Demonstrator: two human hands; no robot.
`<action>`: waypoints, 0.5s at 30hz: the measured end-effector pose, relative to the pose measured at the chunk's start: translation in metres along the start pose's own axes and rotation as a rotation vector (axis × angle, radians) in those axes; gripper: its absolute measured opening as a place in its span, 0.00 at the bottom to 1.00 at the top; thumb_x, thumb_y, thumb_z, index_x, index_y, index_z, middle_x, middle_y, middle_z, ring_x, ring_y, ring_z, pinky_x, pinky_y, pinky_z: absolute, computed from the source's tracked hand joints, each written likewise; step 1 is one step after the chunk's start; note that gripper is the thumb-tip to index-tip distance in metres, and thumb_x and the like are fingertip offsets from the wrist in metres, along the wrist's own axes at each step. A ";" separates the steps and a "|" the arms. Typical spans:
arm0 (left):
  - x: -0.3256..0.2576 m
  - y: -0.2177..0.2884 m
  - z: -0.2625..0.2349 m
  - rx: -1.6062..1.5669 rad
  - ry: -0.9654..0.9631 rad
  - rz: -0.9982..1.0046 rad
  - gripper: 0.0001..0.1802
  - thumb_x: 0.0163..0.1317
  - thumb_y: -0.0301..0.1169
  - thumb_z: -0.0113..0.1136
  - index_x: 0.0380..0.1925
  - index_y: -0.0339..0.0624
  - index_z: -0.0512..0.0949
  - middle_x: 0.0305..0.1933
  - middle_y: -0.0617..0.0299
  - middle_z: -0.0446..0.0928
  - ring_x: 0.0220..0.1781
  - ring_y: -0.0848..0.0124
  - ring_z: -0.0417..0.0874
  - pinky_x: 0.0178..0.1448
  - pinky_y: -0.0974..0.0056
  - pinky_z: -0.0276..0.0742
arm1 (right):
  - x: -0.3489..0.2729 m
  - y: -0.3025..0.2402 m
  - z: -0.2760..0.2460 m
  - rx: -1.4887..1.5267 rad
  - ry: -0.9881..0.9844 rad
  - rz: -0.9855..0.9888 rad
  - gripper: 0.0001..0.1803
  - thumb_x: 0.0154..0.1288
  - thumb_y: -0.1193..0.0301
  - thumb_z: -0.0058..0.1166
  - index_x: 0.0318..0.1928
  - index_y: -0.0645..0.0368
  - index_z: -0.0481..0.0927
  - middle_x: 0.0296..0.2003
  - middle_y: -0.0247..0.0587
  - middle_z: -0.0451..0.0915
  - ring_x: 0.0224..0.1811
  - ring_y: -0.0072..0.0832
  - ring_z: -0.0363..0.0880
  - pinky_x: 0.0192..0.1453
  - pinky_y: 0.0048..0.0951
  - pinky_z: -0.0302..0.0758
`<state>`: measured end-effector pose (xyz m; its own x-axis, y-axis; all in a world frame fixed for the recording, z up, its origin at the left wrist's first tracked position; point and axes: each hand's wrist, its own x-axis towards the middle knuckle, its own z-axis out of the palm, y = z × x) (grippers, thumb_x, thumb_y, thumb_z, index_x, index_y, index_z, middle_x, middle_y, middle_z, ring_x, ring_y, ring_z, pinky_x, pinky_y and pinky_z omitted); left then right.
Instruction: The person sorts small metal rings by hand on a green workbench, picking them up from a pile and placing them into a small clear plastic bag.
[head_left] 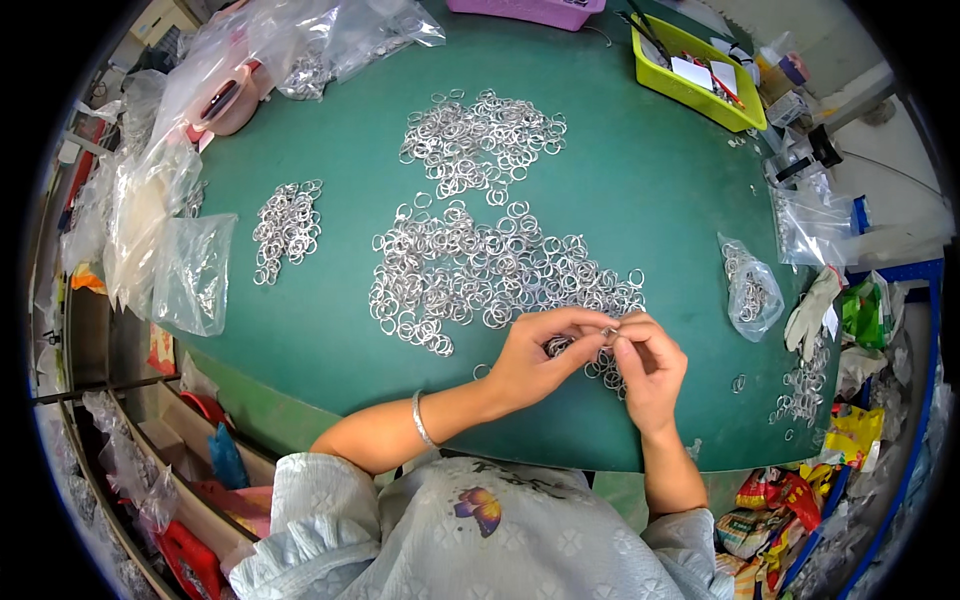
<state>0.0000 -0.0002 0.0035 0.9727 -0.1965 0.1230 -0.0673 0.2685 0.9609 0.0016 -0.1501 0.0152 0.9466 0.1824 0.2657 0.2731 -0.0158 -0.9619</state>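
Both my hands meet over the near right end of a wide heap of silver metal rings (500, 265). My left hand (535, 360), with a silver bangle on its wrist, and my right hand (652, 372) pinch one small metal ring (607, 332) between their fingertips. The fingers partly cover it, so its details are too small to tell. Below the hands, more loose rings (605, 372) lie on the green table (340, 290). Another heap of rings (485, 140) is farther back, and a smaller pile (288, 230) lies to the left.
Clear plastic bags (195, 270) and a pink bowl (230, 105) line the left side. At the back are a purple tray (530, 10) and a yellow-green basket (690, 92). A bag of rings (752, 300), a white glove (813, 312) and scattered rings (803, 385) lie right.
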 end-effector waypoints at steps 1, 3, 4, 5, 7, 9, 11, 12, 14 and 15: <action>0.000 0.001 -0.001 -0.027 0.001 -0.087 0.09 0.58 0.23 0.51 0.39 0.36 0.76 0.30 0.62 0.75 0.29 0.80 0.74 0.30 0.76 0.70 | 0.003 0.000 0.002 -0.172 0.005 -0.130 0.03 0.52 0.83 0.53 0.29 0.66 0.75 0.26 0.39 0.73 0.29 0.26 0.70 0.35 0.23 0.66; 0.001 -0.002 0.000 -0.088 -0.007 -0.183 0.08 0.62 0.26 0.47 0.38 0.36 0.74 0.27 0.64 0.72 0.22 0.82 0.67 0.22 0.78 0.60 | 0.007 -0.004 0.005 -0.477 -0.015 -0.320 0.06 0.44 0.83 0.57 0.27 0.65 0.76 0.24 0.40 0.74 0.27 0.32 0.71 0.34 0.28 0.67; 0.002 -0.004 -0.002 -0.192 -0.004 -0.233 0.08 0.62 0.26 0.46 0.38 0.36 0.73 0.26 0.65 0.71 0.21 0.82 0.65 0.22 0.78 0.59 | 0.010 -0.004 0.002 -0.527 -0.031 -0.320 0.06 0.44 0.82 0.57 0.27 0.64 0.77 0.24 0.40 0.75 0.27 0.32 0.71 0.34 0.28 0.67; 0.002 -0.007 -0.004 -0.296 0.000 -0.283 0.08 0.63 0.26 0.45 0.38 0.36 0.73 0.26 0.65 0.70 0.20 0.82 0.64 0.21 0.78 0.57 | 0.013 -0.003 -0.006 -0.576 -0.048 -0.320 0.06 0.44 0.82 0.57 0.27 0.64 0.77 0.24 0.40 0.75 0.28 0.31 0.71 0.34 0.29 0.67; 0.003 -0.011 -0.009 -0.475 0.027 -0.378 0.09 0.63 0.27 0.42 0.38 0.37 0.71 0.23 0.66 0.67 0.17 0.81 0.60 0.20 0.77 0.53 | 0.021 0.004 -0.024 -0.611 0.058 -0.270 0.05 0.46 0.81 0.56 0.27 0.64 0.78 0.26 0.41 0.77 0.29 0.31 0.73 0.35 0.28 0.68; 0.006 -0.008 -0.011 -0.572 0.041 -0.404 0.09 0.63 0.27 0.42 0.38 0.37 0.71 0.24 0.65 0.67 0.17 0.80 0.61 0.20 0.77 0.53 | 0.028 0.005 -0.046 -0.654 0.269 -0.106 0.04 0.50 0.80 0.54 0.29 0.65 0.79 0.27 0.42 0.77 0.30 0.32 0.73 0.36 0.28 0.68; 0.008 -0.006 -0.013 -0.590 0.028 -0.402 0.10 0.61 0.28 0.40 0.37 0.37 0.71 0.24 0.63 0.68 0.19 0.78 0.62 0.20 0.75 0.55 | 0.031 0.017 -0.062 -0.740 0.331 -0.064 0.04 0.52 0.79 0.53 0.31 0.65 0.79 0.28 0.42 0.77 0.31 0.33 0.73 0.38 0.28 0.69; 0.009 -0.007 -0.012 -0.598 0.031 -0.408 0.11 0.60 0.28 0.40 0.37 0.37 0.71 0.24 0.62 0.68 0.20 0.77 0.63 0.21 0.75 0.55 | 0.032 0.025 -0.067 -0.788 0.319 -0.056 0.05 0.54 0.78 0.53 0.32 0.65 0.79 0.29 0.42 0.77 0.32 0.33 0.72 0.39 0.28 0.69; 0.009 -0.005 -0.012 -0.598 0.036 -0.412 0.12 0.59 0.29 0.40 0.36 0.36 0.71 0.24 0.61 0.68 0.21 0.76 0.63 0.21 0.74 0.56 | 0.035 0.040 -0.064 -0.839 0.212 -0.082 0.07 0.53 0.76 0.53 0.34 0.64 0.79 0.31 0.43 0.76 0.37 0.36 0.71 0.43 0.32 0.68; 0.010 -0.005 -0.013 -0.597 0.035 -0.407 0.13 0.57 0.30 0.39 0.35 0.36 0.71 0.23 0.61 0.67 0.22 0.75 0.64 0.21 0.72 0.57 | 0.038 0.045 -0.060 -0.846 0.187 -0.092 0.08 0.53 0.76 0.54 0.35 0.63 0.79 0.32 0.43 0.75 0.38 0.36 0.70 0.44 0.32 0.67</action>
<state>0.0126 0.0086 -0.0028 0.9021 -0.3626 -0.2338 0.4248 0.6515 0.6285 0.0598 -0.2024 -0.0139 0.9069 0.0556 0.4176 0.3152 -0.7473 -0.5850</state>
